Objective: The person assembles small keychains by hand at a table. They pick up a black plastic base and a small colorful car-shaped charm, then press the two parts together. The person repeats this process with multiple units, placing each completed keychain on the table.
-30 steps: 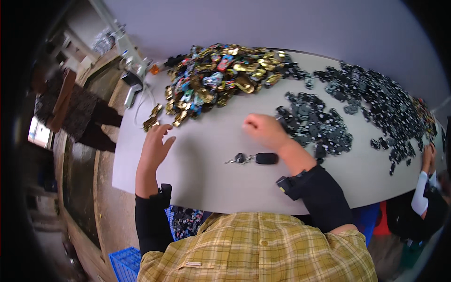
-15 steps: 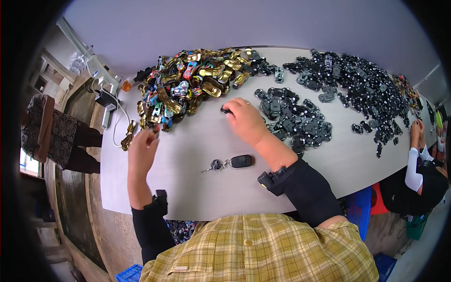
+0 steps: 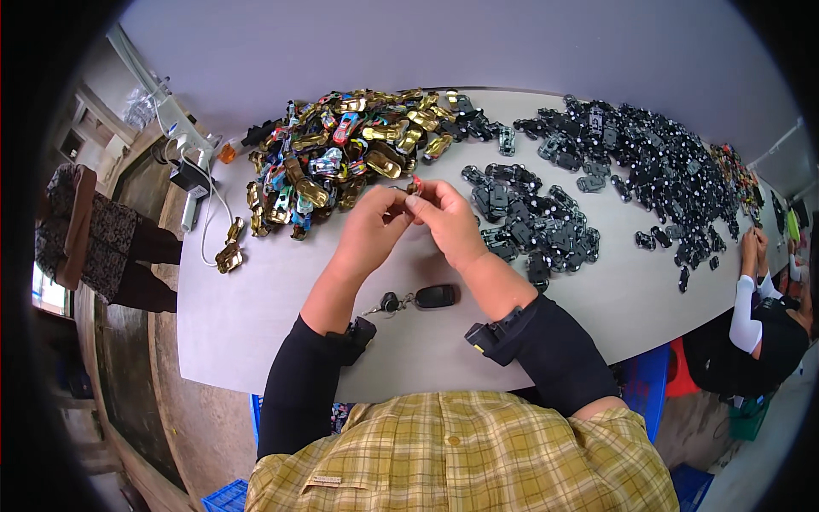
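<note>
A: Head view: what are the 2 hands doing?

B: The left hand [image 3: 373, 224] and right hand [image 3: 444, 218] meet above the surface [image 3: 256, 299], fingertips pinched together on 1 small red piece [image 3: 415, 184].

A: And around them?

B: A key fob [image 3: 435, 296] lies near the wrists. Gold shells [image 3: 341, 162] are heaped beyond; black parts [image 3: 533, 218] sit just right.

The small piece [image 3: 415, 185] pinched between both hands' fingers [image 3: 401, 198] is mostly covered (kind unreadable).
</note>
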Demonstrator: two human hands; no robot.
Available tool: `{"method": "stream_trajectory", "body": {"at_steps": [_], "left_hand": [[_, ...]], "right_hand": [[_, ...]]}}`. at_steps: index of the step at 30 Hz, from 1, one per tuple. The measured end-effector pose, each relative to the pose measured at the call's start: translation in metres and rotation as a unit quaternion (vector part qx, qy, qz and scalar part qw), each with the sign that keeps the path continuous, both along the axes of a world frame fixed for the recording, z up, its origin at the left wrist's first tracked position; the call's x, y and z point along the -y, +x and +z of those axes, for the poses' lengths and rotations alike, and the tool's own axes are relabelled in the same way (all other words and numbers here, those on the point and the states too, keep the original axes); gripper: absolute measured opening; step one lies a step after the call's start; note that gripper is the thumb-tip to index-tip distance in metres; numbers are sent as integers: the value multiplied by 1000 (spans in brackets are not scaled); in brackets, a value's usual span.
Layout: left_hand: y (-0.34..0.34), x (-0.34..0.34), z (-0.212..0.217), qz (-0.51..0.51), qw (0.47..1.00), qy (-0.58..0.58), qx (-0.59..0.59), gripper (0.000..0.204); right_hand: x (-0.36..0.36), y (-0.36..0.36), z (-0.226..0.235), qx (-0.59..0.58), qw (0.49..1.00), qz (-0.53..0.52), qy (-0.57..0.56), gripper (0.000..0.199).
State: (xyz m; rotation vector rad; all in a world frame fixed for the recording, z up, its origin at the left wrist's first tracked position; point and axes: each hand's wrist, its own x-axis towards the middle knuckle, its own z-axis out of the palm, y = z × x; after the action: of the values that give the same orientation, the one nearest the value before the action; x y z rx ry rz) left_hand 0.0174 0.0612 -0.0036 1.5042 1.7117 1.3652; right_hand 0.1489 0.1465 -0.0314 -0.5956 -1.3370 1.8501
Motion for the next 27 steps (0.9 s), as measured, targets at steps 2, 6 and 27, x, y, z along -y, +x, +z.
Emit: {"method": "stream_trajectory", "body": {"at_steps": [2, 6, 27], "left_hand": [[-1, -7, 1, 18, 1000, 10, -3, 33], [-16, -17, -10, 43, 963, -8, -266, 42], [-31, 40, -2, 94, 992, -87, -4, 37]], "right_hand": [[-8, 3, 2, -17, 999, -36, -26, 27], [-21, 7, 1, 5, 995, -87, -39, 26], [7, 6, 17, 157, 923, -31, 350, 35]]}}
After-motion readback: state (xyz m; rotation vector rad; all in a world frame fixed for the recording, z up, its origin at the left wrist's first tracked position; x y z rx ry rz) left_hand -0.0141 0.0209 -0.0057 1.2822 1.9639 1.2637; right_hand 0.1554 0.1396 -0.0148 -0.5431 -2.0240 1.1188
